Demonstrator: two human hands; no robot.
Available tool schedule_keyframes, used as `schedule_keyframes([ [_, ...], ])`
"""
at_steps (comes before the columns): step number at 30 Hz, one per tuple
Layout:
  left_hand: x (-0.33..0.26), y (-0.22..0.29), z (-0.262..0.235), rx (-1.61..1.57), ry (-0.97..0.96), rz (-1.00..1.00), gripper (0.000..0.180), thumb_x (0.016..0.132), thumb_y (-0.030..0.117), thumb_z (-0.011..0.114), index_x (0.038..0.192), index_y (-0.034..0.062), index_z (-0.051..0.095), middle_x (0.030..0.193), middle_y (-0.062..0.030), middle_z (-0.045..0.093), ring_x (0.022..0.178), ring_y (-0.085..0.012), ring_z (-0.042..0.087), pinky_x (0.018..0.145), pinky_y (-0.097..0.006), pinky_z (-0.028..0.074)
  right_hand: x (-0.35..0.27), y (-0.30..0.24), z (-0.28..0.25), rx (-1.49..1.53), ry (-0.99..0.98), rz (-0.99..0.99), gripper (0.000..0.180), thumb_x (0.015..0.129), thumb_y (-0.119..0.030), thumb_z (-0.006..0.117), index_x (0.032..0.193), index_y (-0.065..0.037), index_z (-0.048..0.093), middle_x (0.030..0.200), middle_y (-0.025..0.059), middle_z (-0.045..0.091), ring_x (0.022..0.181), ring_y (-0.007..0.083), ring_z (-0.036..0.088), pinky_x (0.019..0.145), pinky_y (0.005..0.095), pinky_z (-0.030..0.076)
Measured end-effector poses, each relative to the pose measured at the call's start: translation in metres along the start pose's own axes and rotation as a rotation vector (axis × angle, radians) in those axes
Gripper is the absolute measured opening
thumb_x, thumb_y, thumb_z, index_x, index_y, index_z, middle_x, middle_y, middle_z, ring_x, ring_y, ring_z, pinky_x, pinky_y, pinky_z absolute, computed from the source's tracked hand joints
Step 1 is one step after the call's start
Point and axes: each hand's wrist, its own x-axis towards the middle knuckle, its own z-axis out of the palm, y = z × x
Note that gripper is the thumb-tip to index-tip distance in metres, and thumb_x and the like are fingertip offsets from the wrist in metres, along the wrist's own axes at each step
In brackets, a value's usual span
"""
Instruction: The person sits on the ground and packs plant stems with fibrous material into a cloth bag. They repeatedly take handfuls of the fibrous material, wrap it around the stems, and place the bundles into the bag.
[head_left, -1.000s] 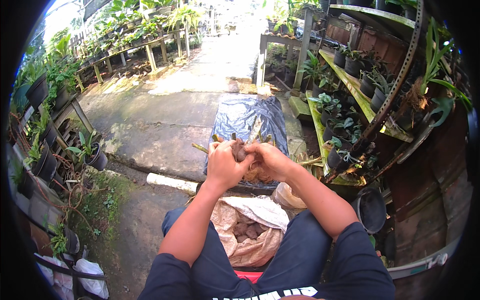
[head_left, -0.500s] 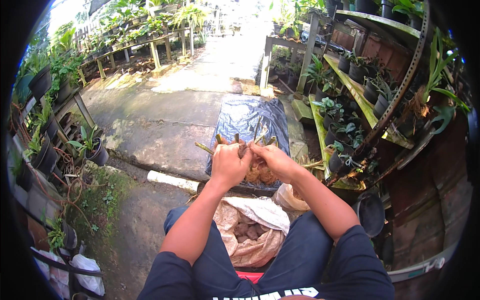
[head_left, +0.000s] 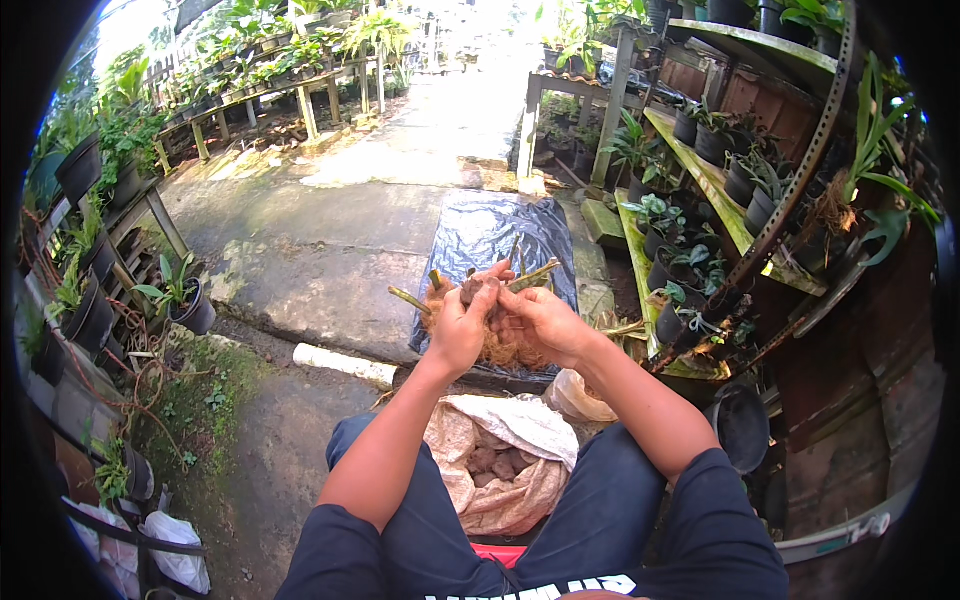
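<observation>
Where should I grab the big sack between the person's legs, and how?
Probably by the white folded flap on the rim of the sack, coming down from above. The mouth opens upward, showing brown clumps inside, and the legs hem it in left and right, so the loose top edge looks easiest to pinch.

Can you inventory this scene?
Clump: 1, brown, between hands
Stems: several, green, around hands
Fibrous bundles: several, orange, near hands
Plastic sheet: 1, black, ahead
Woven sack: 1, beige, between legs
Lumps: several, brown, inside sack
Plastic bag: 1, translucent, behind sack
Tube: 1, white, left floor
Potted plants: many, green, around
Shelves: several, greenish, alongside
Large pot: 1, black, right
Bags: several, white, bottom left
Object: 1, red, below sack
Concrete floor: grey, throughout
Trousers: 1 pair, navy, below
Shirt: 1, dark, bottom
Left hand: 1, bare, holding clump
Right hand: 1, bare, near clump
</observation>
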Motion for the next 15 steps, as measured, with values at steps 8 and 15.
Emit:
schedule_keyframes([
  [8,-0.007,0.010,-0.001,0.052,-0.060,-0.009,0.039,0.112,0.023,0.053,0.141,-0.0012,0.061,0.122,-0.0086,0.067,0.101,-0.0106,0.063,0.087,-0.028,0.053,-0.010,-0.012,0.036,0.188,0.122,-0.024,0.026,0.108,-0.026,0.055,0.099,-0.006,0.069,0.083,0.0004,0.065,0.075,0.0116,0.061,0.072,0.0270,0.050],
  [15,-0.005,0.012,-0.001,0.501,-0.062,0.291,0.065,0.087,0.029,0.082,0.142,0.0028,0.058,0.126,-0.0129,0.064,0.109,-0.0258,0.063,0.099,-0.040,0.050,-0.009,-0.018,0.026,0.104,0.192,-0.049,0.028,0.106,-0.031,0.055,0.113,-0.008,0.068,0.099,0.0002,0.065,0.086,0.0122,0.058,0.080,0.0305,0.049],
])
